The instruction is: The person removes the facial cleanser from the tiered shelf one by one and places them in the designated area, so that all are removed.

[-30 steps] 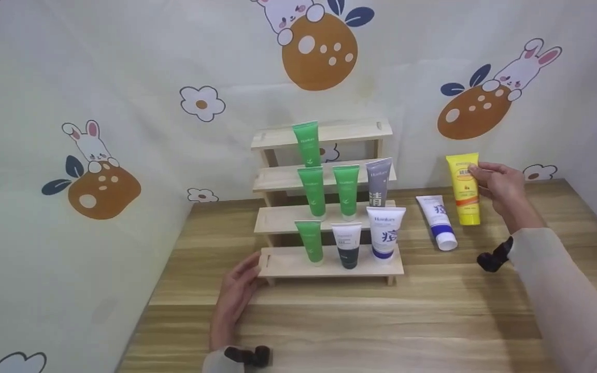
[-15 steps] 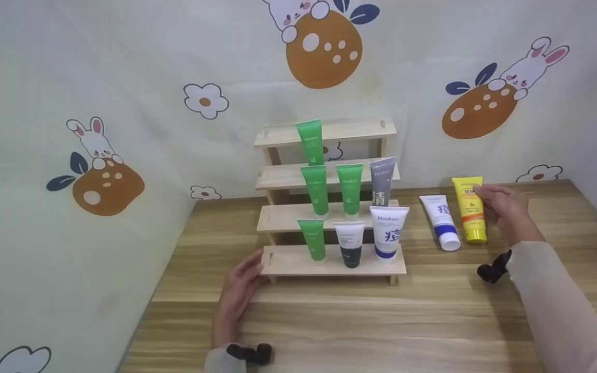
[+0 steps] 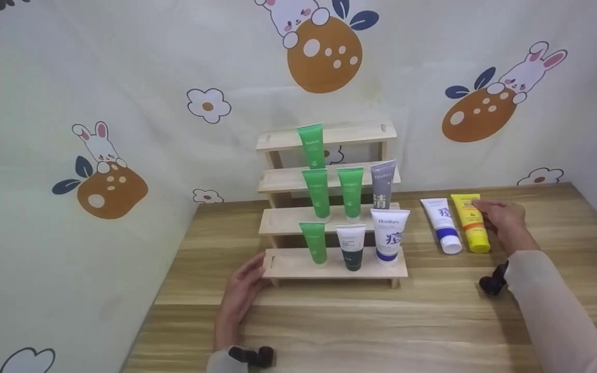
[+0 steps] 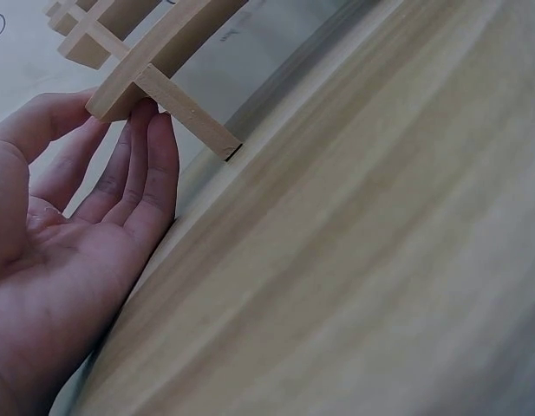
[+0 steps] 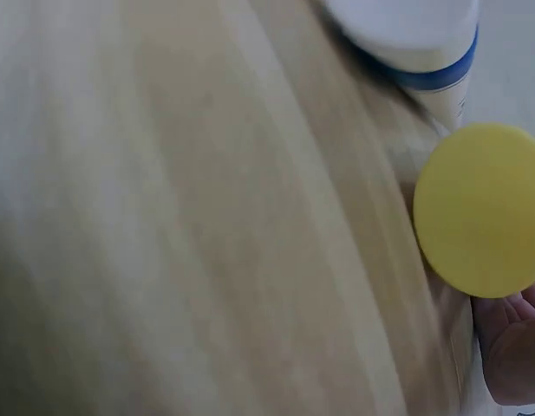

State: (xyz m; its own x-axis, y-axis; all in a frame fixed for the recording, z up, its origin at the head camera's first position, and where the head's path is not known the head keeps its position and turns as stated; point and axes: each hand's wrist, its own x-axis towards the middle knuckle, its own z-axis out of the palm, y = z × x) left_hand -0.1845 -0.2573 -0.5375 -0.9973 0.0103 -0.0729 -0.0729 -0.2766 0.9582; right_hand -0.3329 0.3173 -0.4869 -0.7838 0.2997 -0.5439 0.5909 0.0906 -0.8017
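My left hand (image 3: pixel 241 290) grips the left end of the lowest step of a wooden display rack (image 3: pixel 285 265); in the left wrist view its fingertips reach under the plank (image 4: pixel 159 56). At the right, my right hand (image 3: pixel 506 220) pinches the flat end of a yellow squeeze tube (image 3: pixel 472 225), which lies with its cap toward me. Beside it on the left lies a white tube with a blue band (image 3: pixel 441 225). The right wrist view shows the yellow round cap (image 5: pixel 479 212) up close, hiding most of the hand (image 5: pixel 514 355).
Several tubes stand on the rack: green ones (image 3: pixel 316 194), a grey-purple one (image 3: pixel 382 184), a white and dark green one (image 3: pixel 351 246) and a white and blue one (image 3: pixel 389 235). A printed cloth (image 3: pixel 241 145) hangs behind the wooden table (image 3: pixel 340 326).
My right hand has lowered the yellow tube toward me, from held up above the table to lying beside the white tube. The left hand keeps its grip on the rack.
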